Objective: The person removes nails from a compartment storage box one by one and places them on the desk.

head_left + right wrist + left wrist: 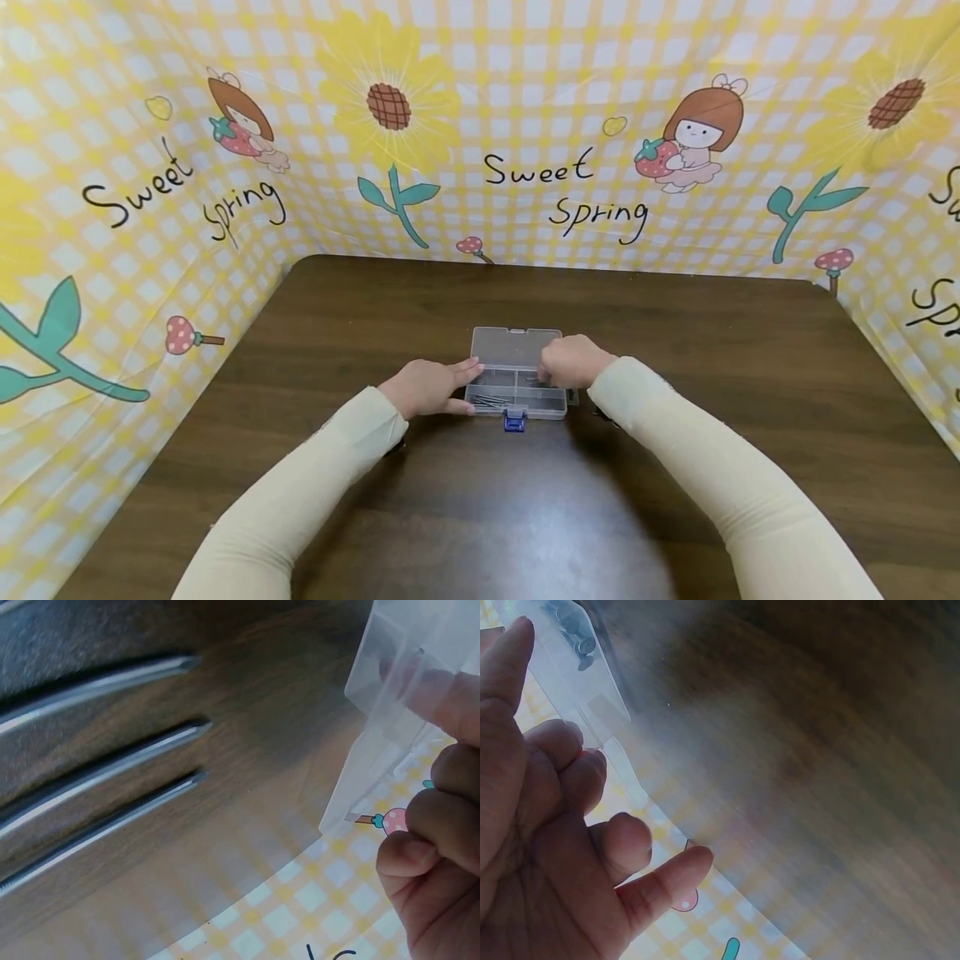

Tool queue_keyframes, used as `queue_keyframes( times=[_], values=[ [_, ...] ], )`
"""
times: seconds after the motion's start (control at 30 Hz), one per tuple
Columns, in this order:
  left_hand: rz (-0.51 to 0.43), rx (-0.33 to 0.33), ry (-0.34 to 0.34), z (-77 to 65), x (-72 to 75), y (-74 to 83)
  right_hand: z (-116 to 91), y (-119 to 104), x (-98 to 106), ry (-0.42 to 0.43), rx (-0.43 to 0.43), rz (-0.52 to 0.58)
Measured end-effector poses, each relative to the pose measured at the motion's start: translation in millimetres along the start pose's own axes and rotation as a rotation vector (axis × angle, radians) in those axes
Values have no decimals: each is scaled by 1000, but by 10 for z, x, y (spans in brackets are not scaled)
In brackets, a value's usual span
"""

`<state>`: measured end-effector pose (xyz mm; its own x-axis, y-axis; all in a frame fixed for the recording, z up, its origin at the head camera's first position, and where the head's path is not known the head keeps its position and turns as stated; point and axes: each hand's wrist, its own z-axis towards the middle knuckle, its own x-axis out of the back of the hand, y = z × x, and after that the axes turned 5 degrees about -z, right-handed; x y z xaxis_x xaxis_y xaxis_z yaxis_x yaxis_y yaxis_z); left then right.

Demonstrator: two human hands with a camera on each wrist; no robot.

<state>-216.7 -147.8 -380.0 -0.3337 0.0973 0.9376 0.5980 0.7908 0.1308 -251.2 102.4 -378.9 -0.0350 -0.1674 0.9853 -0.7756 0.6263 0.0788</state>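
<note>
A small clear plastic box (516, 390) with compartments stands on the table, its lid (510, 347) raised at the back and a blue latch (514, 421) at the front. Thin metal nails (491, 401) lie in its front left compartment. My left hand (431, 387) rests against the box's left side, fingers fairly straight. In the left wrist view, small screws (585, 646) show through the clear plastic. My right hand (573, 361) reaches down into the back right compartment with curled fingers. Its fingertips are partly hidden, and I cannot tell whether they pinch anything.
Three pointed metal nails (105, 757) lie on the dark wood table (420, 300) near my right wrist. A yellow checked cloth (525, 92) with flowers and lettering stands round the table's back and sides.
</note>
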Motion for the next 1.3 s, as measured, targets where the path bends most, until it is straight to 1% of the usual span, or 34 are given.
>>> queue_keyframes(
  times=[0.07,0.23,0.37,0.53,0.6,0.63,0.83,0.87,1.0,1.07,1.3],
  values=[
    [-2,5,-3,14,-7,2,3,8,-19,13,11,6],
    [35,6,7,24,-25,9,11,16,-37,0,7,20],
    [45,3,14,24,-21,19,5,17,-33,2,11,14],
    [23,-6,20,30,-30,9,-8,-3,-23,-7,11,22],
    [9,-7,13,26,-27,6,-11,-17,-21,-7,15,22],
    [16,-23,27,54,-86,-53,-11,-25,-20,-5,16,20],
    [22,-17,27,38,-71,-45,-17,-47,-25,-10,15,-10],
    [15,2,11,7,-11,15,-17,-48,-24,-16,13,-8],
    [36,24,6,9,-15,30,-17,-51,-11,-31,13,14],
    [47,26,8,9,-13,36,-15,-52,-2,-48,6,24],
    [42,22,12,11,-6,38,-32,-41,23,-93,-17,21]
  ],
)
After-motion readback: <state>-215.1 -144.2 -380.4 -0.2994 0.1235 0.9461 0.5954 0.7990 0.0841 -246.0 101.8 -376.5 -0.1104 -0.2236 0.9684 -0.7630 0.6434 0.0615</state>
